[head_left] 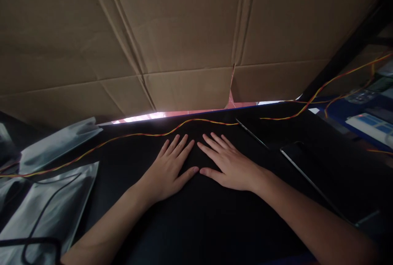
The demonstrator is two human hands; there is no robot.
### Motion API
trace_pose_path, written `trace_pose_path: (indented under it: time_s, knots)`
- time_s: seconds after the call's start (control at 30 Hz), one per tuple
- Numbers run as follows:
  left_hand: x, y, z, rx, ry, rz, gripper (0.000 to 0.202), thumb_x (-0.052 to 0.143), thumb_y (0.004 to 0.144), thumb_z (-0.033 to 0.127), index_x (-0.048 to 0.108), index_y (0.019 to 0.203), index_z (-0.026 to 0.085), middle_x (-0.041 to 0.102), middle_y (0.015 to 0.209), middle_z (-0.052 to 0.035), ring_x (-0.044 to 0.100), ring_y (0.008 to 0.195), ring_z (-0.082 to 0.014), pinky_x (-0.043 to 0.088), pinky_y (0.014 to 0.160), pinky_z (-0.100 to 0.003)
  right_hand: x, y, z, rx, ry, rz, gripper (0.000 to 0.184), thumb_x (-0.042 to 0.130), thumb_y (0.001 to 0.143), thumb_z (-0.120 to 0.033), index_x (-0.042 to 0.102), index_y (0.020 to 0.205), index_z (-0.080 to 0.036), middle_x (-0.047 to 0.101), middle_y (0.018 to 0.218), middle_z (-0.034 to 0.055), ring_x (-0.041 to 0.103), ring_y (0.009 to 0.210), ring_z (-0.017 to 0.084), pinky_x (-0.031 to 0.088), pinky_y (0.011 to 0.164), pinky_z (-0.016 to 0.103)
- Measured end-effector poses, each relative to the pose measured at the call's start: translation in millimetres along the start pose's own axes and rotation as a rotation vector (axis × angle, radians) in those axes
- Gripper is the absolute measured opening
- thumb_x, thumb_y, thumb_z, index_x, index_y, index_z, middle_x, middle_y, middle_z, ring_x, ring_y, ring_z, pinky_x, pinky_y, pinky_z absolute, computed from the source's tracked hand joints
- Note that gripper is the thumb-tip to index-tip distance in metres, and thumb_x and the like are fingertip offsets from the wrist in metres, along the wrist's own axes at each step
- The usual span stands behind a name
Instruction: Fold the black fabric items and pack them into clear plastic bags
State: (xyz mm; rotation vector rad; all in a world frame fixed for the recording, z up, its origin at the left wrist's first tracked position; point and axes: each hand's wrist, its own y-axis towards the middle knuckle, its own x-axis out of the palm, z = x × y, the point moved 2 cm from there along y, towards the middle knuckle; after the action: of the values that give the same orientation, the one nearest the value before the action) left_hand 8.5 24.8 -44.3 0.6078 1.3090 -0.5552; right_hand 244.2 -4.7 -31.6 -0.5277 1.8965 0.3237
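Note:
My left hand (170,167) lies flat, palm down, on a black table surface (196,220), fingers stretched out and holding nothing. My right hand (225,160) rests flat beside it in the same way, thumb tips almost touching. A thin red-and-yellow twisted wire (138,135) runs across the table just beyond my fingertips.
A large brown cardboard sheet (172,32) stands at the table's far edge. Silver foil bags (46,199) with a black cable lie at the left. A dark flat tablet-like device (310,171) and a thin black stick (251,133) lie to the right. Blue equipment (368,122) sits at far right.

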Motion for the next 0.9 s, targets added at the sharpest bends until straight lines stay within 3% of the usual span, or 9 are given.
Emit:
trace_pose_path:
  time_s: [0.3, 0.7, 0.9]
  knots:
    - [-0.5, 0.8, 0.7, -0.009, -0.011, -0.012, 0.078, 0.039, 0.109, 0.069, 0.027, 0.172, 0.023, 0.027, 0.178, -0.0131, 0.018, 0.166, -0.0376, 0.022, 0.132, -0.066, 1.8, -0.4, 1.0, -0.010, -0.008, 0.033, 0.081, 0.041, 0.107, -0.070, 0.029, 0.172, -0.023, 0.016, 0.180, 0.0098, 0.009, 0.168, 0.034, 0.014, 0.135, 0.060]
    - [-1.7, -0.4, 1.6, -0.003, -0.008, -0.003, 0.078, 0.038, 0.109, 0.068, 0.028, 0.171, 0.022, 0.026, 0.178, -0.0139, 0.018, 0.166, -0.0379, 0.024, 0.132, -0.067, 0.1, -0.5, 0.4, -0.002, 0.000, 0.001, 0.084, 0.036, 0.107, -0.073, 0.026, 0.172, -0.022, 0.011, 0.181, 0.0090, 0.005, 0.168, 0.032, 0.011, 0.136, 0.058]
    - [-5.5, 7.8, 4.2, -0.033, 0.014, -0.061, 0.081, 0.032, 0.109, 0.071, 0.028, 0.171, 0.019, 0.023, 0.178, -0.0149, 0.016, 0.166, -0.0381, 0.024, 0.131, -0.067, -0.3, -0.6, 0.5, -0.002, 0.007, 0.010, 0.082, 0.040, 0.107, -0.071, 0.029, 0.172, -0.021, 0.014, 0.180, 0.0094, 0.007, 0.168, 0.033, 0.012, 0.136, 0.058]
